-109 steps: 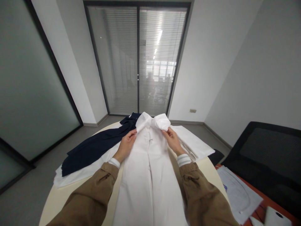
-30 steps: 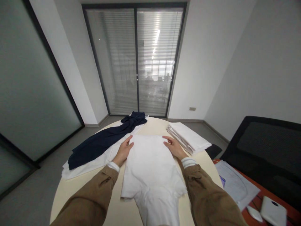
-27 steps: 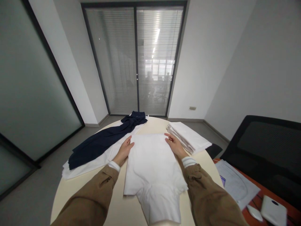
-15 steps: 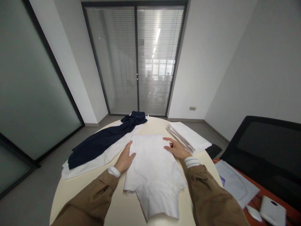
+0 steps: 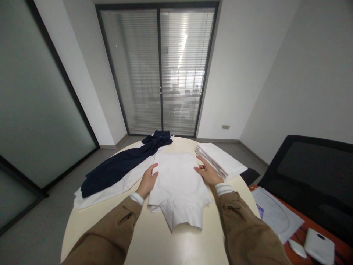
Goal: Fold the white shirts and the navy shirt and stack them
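A white garment (image 5: 178,187) lies partly folded on the round cream table (image 5: 165,244), its narrow end with an opening toward me. At its left edge rests my left hand (image 5: 148,180), open, thumb and forefinger apart. My right hand (image 5: 209,172) is likewise open, its fingertips at the garment's right edge. Neither hand grips the cloth. To the left, a dark navy garment (image 5: 116,171) lies on top of white cloth (image 5: 110,198). A folded white stack (image 5: 220,159) sits at the back right, just beyond my right hand.
Right of the table stands a black mesh chair (image 5: 311,176). Beside it, an orange-red surface (image 5: 292,211) holds a paper sheet (image 5: 278,213), a white mouse (image 5: 297,248) and a white device (image 5: 320,246). A glass door with blinds (image 5: 160,73) is ahead.
The white garment has slid away from me, and its near end now lies farther up the table. My hands have shifted slightly; both stay open.
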A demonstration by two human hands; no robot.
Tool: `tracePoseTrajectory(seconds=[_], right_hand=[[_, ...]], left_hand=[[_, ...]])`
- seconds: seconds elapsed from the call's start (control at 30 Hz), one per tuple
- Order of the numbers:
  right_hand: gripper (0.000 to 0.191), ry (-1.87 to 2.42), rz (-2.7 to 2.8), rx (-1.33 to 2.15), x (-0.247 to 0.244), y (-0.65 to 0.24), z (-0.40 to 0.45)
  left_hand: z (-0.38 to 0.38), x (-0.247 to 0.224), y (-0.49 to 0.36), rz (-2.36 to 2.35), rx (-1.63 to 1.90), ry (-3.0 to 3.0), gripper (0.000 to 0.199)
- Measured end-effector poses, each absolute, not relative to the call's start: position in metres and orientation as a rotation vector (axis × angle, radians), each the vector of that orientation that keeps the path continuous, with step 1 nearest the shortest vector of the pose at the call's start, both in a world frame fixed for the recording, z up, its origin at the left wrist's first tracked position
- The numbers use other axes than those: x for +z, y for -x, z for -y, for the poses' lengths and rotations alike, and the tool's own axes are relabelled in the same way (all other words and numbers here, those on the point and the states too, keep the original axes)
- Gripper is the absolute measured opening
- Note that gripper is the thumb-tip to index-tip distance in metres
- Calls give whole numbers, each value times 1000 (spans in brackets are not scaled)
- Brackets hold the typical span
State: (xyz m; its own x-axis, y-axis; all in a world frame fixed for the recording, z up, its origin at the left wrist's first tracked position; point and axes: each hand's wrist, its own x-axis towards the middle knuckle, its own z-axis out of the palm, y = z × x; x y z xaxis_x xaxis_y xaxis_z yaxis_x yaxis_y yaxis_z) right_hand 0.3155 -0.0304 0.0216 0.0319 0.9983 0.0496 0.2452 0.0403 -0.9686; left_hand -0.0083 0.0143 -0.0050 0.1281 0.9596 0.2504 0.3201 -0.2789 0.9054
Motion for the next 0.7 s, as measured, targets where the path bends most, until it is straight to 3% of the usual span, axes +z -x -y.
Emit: tracePoseTrajectory(seconds=[0.1,0.23,0.3,0.43,0.57,0.7], right_hand=[[92,1466,1411,1079,26,-319,34],[118,1527,1579,1353,41,-328,50],[122,1465,1622,1509,49,-328,58],[91,1373,1747,1776,54,-321,62],[60,1365,1805,1555,42,-320,54],[61,1362,1792,1433,34,-323,49]], left_hand=[[-14,-4,4,-1258,1175,-1652,50],[-1,-8,9,-1281,1179,-1752,58],[4,-9,11,-1267,1162,-1814,54],[-3,-6,6,-1218,1157,-1848,42],[-11,1,-1,-1248,1218,-1805,42],[0,4,5,-1369,1184,-1753,48]])
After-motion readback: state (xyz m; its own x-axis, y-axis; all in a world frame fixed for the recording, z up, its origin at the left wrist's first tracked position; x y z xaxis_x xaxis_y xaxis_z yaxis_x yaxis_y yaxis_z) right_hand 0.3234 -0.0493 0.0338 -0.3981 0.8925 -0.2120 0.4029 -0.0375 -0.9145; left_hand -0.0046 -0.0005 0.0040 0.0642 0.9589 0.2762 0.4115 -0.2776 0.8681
